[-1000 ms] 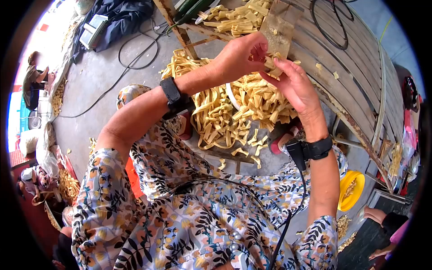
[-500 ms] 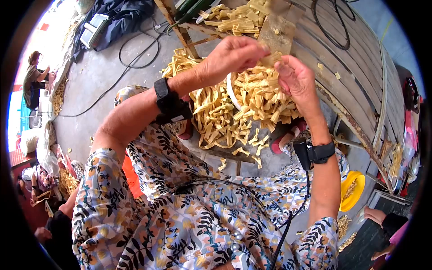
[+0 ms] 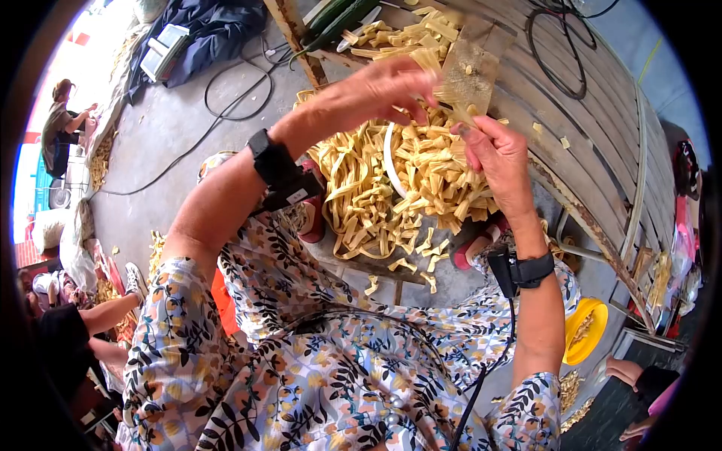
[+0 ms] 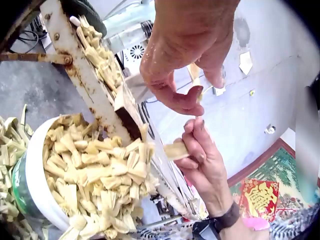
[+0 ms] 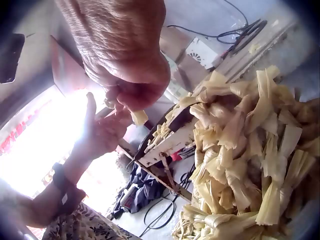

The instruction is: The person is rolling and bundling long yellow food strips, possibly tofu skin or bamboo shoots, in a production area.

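A short pale yellow strip, like tofu skin, is stretched between my two hands. My left hand, blurred in the head view, pinches one end between thumb and fingers in the left wrist view. The curled fingers of my right hand grip the other part, and a flat end sticks out beside them. Below the hands, a white bucket is heaped with knotted pieces of the same strip. Long loose strips lie beside it on the left.
Ahead stands a slatted table with a rusty frame, a small board, more knotted pieces and a coiled cable. A yellow bucket stands at my right. Other people sit at both sides.
From close together, my hands have drawn apart, the left one moving left with the strip between them. At the lower left, another person's leg has come into view.
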Tool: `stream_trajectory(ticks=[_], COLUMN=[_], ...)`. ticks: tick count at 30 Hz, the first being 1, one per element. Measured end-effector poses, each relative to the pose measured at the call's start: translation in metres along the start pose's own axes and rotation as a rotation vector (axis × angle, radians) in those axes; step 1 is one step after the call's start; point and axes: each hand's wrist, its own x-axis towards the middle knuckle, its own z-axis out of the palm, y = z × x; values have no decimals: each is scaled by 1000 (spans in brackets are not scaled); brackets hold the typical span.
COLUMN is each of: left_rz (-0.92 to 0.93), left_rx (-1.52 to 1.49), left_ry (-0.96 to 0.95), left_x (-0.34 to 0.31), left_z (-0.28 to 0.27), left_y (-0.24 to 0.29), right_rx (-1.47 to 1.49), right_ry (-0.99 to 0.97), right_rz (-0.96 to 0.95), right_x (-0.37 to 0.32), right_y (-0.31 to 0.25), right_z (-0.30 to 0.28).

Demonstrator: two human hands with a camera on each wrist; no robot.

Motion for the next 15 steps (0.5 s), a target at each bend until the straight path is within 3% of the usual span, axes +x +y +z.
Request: stream_trajectory(ticks=[1, 5, 8, 15], left_rz=[-23, -33, -9, -19], left_rx=[70, -33, 36, -24], left_ry=[50, -51, 38, 94], left_x=[-2, 12, 14, 30], left_z=[9, 3, 3, -1], left_y=[0, -8, -9, -5], right_rx=[26, -4, -25, -289], right_ry=[-22, -98, -96, -2], right_rz=[12, 83, 154, 15], right_x=[1, 4, 4, 16], right_y=[3, 4, -7, 4], right_z=[0, -1, 0, -24])
